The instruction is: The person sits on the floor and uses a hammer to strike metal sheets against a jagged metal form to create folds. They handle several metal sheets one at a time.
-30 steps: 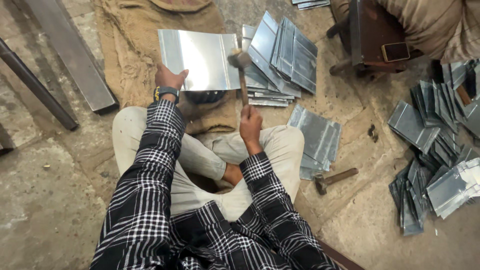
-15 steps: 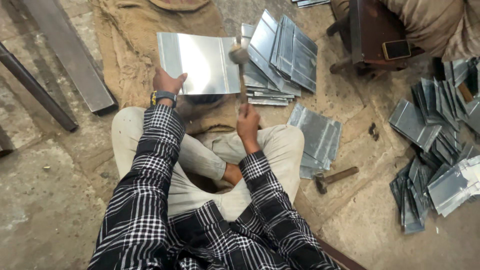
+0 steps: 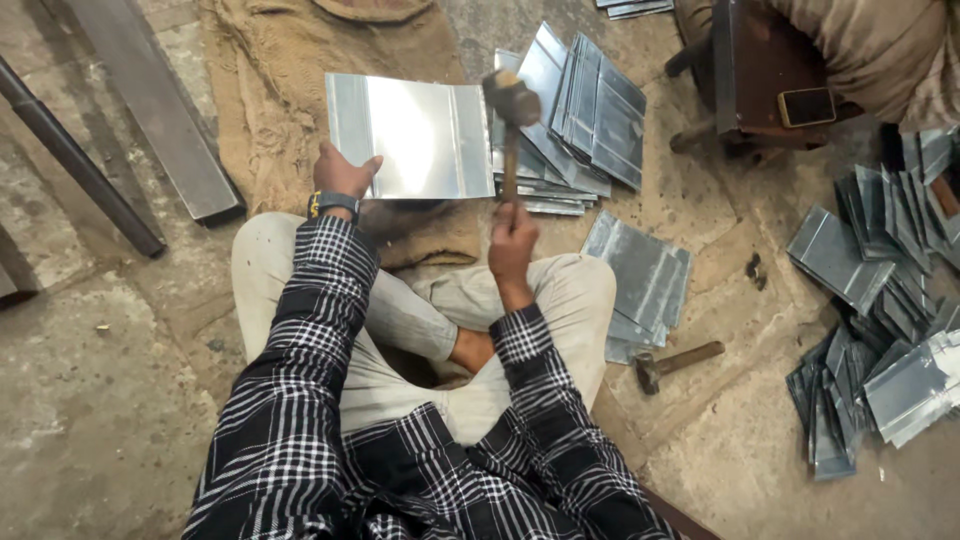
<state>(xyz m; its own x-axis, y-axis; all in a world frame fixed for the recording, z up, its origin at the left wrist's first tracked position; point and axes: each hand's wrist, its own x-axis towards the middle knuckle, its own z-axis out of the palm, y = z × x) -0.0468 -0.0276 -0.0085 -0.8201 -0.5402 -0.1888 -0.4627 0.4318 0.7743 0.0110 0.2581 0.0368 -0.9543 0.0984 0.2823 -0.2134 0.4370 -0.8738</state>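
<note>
Left hand [image 3: 343, 172] fingers closed on near-left edge of shiny metal sheet [image 3: 410, 135], sheet flat over burlap sack [image 3: 265, 90]. Right hand [image 3: 512, 245] fist around wooden mallet [image 3: 511, 100], head above sheet's right fold. Finished-looking sheets stacked [image 3: 585, 110] right of sheet; seems mid-batch.

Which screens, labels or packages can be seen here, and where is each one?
Phone: small dark rectangle with an orange rim, lying flat on the dark wooden stool at the upper right, screen dark.
Wristwatch: dark band on the left hand's wrist; its face does not show.
No packages, labels or signs are visible.
</note>
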